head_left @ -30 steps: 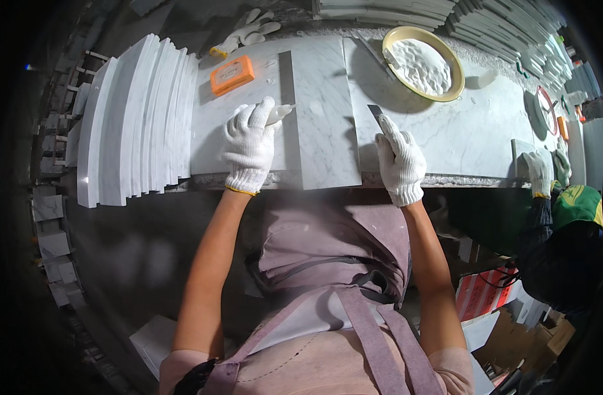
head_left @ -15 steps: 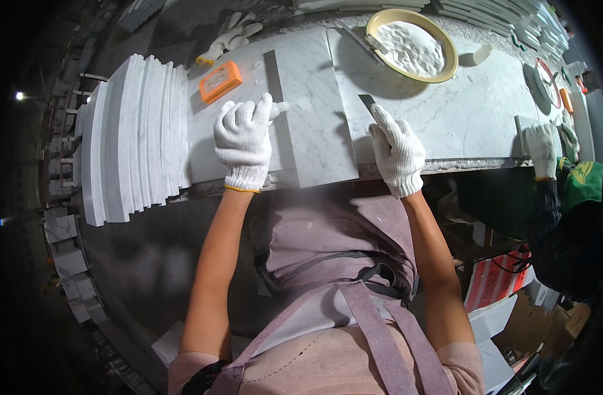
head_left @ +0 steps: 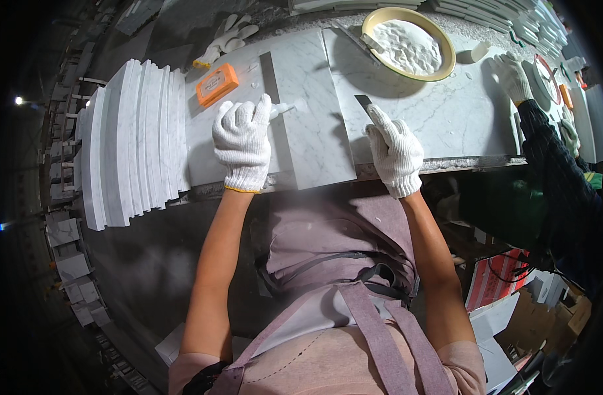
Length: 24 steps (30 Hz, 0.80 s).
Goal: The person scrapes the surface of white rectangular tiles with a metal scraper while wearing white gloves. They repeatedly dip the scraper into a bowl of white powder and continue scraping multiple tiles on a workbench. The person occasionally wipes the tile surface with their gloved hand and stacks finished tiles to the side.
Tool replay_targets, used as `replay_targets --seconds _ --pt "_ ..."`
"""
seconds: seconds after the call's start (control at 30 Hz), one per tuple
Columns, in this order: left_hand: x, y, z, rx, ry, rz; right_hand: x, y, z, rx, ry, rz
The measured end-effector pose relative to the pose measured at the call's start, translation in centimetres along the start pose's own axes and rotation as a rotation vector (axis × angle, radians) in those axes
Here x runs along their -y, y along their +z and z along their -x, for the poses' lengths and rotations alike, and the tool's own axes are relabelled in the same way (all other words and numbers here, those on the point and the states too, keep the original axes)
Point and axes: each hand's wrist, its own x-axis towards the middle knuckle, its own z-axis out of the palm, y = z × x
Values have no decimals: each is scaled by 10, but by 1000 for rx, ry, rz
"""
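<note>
A white knitted glove covers my left hand (head_left: 241, 141), whose fingers are wrapped round a small squeeze bottle. Only the bottle's pale nozzle (head_left: 283, 109) shows, pointing over a grey-veined white marble slab (head_left: 311, 131) that projects past the bench edge. My right hand (head_left: 395, 151), gloved the same way, stays just right of the slab. It grips a thin dark scraper blade (head_left: 362, 101) with the index finger stretched along it; the blade's lower part is hidden by the glove. Neither the nozzle nor the blade tip can be clearly told to touch the slab.
Left stands a row of marble slabs (head_left: 133, 141), near an orange box (head_left: 217, 85) and a spare glove (head_left: 229, 41). A yellow-rimmed bowl of white powder (head_left: 406, 47) sits behind. At right, a co-worker's gloved hand (head_left: 512, 76) reaches over the bench by a small white cup (head_left: 480, 51).
The co-worker's hand has moved from the bench's front edge up and left, toward the small cup. Both my hands stay nearly in place, still holding bottle and scraper.
</note>
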Motion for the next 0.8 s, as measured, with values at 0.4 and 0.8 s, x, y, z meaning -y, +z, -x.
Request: replay_targets --seconds 0.4,0.8 --pt "-1 0 2 55 -20 -21 -2 2 0 -4 -11 3" --pt "0 -2 -5 -1 14 6 1 -1 -1 24 9 -7"
